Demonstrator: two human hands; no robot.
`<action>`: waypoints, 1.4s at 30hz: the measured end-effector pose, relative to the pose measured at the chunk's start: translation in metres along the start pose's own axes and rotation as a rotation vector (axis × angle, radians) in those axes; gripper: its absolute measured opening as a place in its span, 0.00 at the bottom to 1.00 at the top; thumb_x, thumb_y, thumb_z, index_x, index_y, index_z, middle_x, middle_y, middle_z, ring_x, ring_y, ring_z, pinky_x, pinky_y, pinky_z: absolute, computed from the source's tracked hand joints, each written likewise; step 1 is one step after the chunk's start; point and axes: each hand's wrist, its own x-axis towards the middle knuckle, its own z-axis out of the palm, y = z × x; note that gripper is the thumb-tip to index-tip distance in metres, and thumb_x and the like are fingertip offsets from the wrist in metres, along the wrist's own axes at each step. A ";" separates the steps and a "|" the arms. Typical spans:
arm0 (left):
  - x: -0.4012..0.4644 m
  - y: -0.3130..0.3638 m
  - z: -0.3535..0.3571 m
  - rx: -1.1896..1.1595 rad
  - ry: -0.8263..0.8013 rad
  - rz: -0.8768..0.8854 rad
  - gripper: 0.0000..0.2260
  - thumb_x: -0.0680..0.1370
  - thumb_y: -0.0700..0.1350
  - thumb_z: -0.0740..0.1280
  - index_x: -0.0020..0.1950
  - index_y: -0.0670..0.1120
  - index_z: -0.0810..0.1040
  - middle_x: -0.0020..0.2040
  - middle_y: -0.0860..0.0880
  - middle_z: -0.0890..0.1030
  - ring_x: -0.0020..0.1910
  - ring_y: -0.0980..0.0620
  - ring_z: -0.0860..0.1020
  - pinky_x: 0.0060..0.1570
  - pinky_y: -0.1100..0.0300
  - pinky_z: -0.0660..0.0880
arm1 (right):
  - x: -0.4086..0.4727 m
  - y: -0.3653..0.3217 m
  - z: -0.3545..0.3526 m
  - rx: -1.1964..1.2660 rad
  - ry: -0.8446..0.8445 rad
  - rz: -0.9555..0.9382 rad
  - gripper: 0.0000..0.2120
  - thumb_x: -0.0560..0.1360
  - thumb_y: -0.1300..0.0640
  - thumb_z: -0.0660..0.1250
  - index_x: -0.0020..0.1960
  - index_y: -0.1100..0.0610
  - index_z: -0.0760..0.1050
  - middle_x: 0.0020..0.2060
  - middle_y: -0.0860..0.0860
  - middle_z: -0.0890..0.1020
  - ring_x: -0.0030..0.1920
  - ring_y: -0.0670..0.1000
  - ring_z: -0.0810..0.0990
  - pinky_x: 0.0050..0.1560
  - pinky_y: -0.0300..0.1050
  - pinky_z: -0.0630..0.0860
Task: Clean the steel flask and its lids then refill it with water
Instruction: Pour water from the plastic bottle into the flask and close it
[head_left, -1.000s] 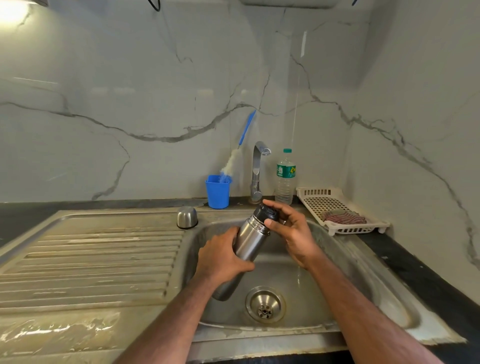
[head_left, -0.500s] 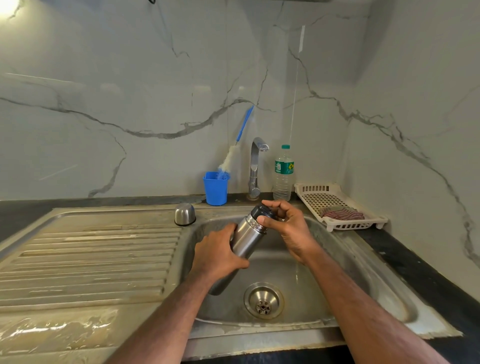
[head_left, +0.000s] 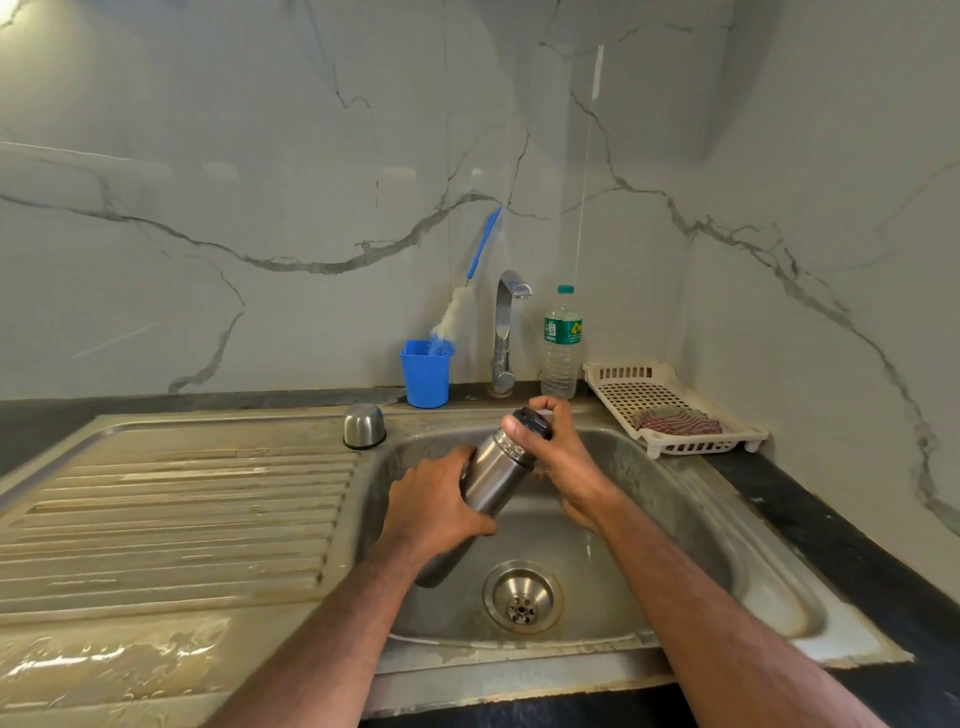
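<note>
- Right now the cylindrical brushed-steel flask (head_left: 491, 480) is held tilted over the basin of the worn stainless-steel sink (head_left: 691, 499), its mouth pointing up and away toward the tap, its base low near the round drain (head_left: 522, 596).
- The left hand (head_left: 434, 506) wraps around the middle of the flask's body, fingers curled round the far side.
- The right hand (head_left: 558, 452) curls over the neck, thumb and fingers closed on the black inner lid (head_left: 531, 420) at the mouth; whether it is loosening or tightening I cannot tell.
- A domed steel outer cap (head_left: 364, 425) stands mouth-down on the sink's edge, just beside the ribbed draining board (head_left: 171, 514).
- Behind it, a blue plastic cup (head_left: 425, 371) holds a bottle brush with a blue handle (head_left: 467, 291), next to the chrome tap (head_left: 504, 332).
- The flask looks rigid and fairly weighty, and its smooth wall is likely slick when wet, so a full-palm hold around the mid-body seems the safest place.
- The lid is small and ridged, and probably best turned with the fingertips.
</note>
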 end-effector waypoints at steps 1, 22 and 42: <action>0.000 0.000 0.000 -0.012 0.002 -0.005 0.38 0.63 0.58 0.82 0.69 0.56 0.71 0.61 0.55 0.80 0.50 0.59 0.76 0.52 0.60 0.75 | 0.001 0.000 -0.003 0.077 -0.033 0.019 0.36 0.69 0.42 0.74 0.71 0.48 0.63 0.65 0.51 0.74 0.63 0.52 0.76 0.60 0.50 0.76; 0.000 -0.003 -0.003 -0.074 -0.010 -0.035 0.38 0.63 0.58 0.82 0.70 0.55 0.72 0.60 0.56 0.81 0.48 0.59 0.76 0.48 0.62 0.74 | 0.007 0.002 -0.017 0.291 0.019 0.043 0.32 0.67 0.60 0.79 0.67 0.54 0.71 0.58 0.57 0.84 0.63 0.61 0.80 0.63 0.59 0.77; 0.000 -0.004 -0.006 -0.610 -0.198 -0.045 0.34 0.62 0.51 0.85 0.64 0.57 0.77 0.57 0.56 0.82 0.56 0.56 0.81 0.60 0.50 0.79 | 0.005 -0.008 -0.011 0.399 -0.185 0.011 0.29 0.69 0.53 0.77 0.68 0.54 0.75 0.61 0.55 0.81 0.61 0.56 0.78 0.60 0.58 0.75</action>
